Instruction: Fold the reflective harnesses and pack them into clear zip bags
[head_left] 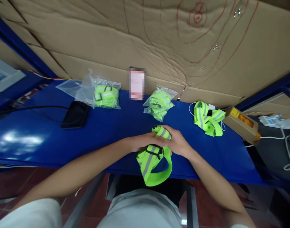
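Hands gripping a bright green strap [147,167] at the front of a glossy blue tabletop [111,126].

At far left, a pale device [8,74] sits past the tabletop's end. A black cable [28,109] runs in from that side to a flat black phone [75,114]. Just behind the phone is a clear, crinkled plastic bag [76,90], its empty part spread left, with a folded green strap and dark buckles inside. Next, a pinkish rectangle [137,84], blurred out, stands against a creased brown cardboard wall [76,41] marked with curving red lines. Right of it, a second bag [160,103] holds a rolled green strap.

In front of this bag, the left hand [149,140] is closed on the strap, and the right hand [176,141] grips it from the other side. The strap is flat webbing with a grey stripe and a black buckle [155,151]; a wide loop hangs below the hands, overlapping the tabletop's front edge in view.

Farther right, a loose strap [209,118] lies tangled, with a thin white cord [223,125] beside it. Touching or close to it, an open-windowed cardboard box [242,125] shows orange contents. White plugs and cables [277,122] lie on a dark surface [269,152] at far right.
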The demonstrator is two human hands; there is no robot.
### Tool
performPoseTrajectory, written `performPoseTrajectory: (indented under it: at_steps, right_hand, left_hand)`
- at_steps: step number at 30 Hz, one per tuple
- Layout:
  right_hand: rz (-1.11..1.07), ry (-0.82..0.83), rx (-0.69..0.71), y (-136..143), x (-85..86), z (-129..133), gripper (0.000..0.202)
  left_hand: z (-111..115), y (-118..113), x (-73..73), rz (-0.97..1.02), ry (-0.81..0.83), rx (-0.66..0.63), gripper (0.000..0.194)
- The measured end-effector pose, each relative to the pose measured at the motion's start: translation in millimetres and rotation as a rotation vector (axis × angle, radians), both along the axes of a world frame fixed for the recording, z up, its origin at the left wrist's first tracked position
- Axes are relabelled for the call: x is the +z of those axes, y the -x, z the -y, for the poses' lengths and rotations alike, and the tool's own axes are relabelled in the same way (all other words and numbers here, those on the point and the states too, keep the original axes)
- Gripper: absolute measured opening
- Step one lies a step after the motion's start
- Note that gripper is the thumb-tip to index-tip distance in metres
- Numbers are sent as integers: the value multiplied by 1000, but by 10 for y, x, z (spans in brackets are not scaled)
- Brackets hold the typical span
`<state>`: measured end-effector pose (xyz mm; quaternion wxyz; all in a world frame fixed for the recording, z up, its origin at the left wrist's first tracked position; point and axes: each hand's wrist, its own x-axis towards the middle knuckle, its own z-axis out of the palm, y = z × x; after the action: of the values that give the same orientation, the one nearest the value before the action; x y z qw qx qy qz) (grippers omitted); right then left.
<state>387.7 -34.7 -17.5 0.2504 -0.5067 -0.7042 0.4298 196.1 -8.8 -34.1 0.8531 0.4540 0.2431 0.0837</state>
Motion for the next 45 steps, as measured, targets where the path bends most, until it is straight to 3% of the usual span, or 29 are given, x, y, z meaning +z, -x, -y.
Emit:
performPoseTrajectory:
  at_steps: [3, 6, 8, 12, 17, 23, 25, 29, 34, 36, 41, 45]
  right_hand:
    - [68, -70, -47, -27, 44, 1, 47]
    - [80, -299, -193, -69, 89, -22, 47]
    - [54, -341, -300, -101, 114, -43, 45]
    - [-86, -171, -287, -186, 176, -66, 42]
    - [-261, -21, -314, -298, 219, -87, 42]
    - [-480, 478, -246, -257, 149, -138, 51]
    - [-385, 340, -260, -264, 128, -154, 53]
    - [11, -355, -303, -349, 129, -128, 44]
    - [181, -927, -141, -365, 90, -3, 46]
    - [190, -1022, -108, -324, 38, 42, 50]
    - [228, -1032, -71, -284, -90, 68, 55]
    - [292, -1026, -127, -318, -102, 42, 56]
  left_hand:
    - [-8, -14, -96, 81, 196, 3, 42]
    - [16, -17, -86, 72, 160, 15, 47]
    - [52, -23, -36, -2, 88, 16, 47]
    - [77, -37, 15, -70, 18, 2, 49]
    - [0, -41, -52, -113, -184, -3, 46]
    - [75, -73, -54, 29, -374, -27, 39]
    - [57, -65, -52, 16, -428, -27, 38]
    - [-141, 16, -7, -70, -394, -90, 53]
    - [-232, 72, 148, 207, -538, 135, 98]
    - [-119, 14, 158, 151, -570, 211, 102]
    - [190, -227, -23, 17, -467, 218, 48]
    - [181, -255, -98, -21, -389, 305, 40]
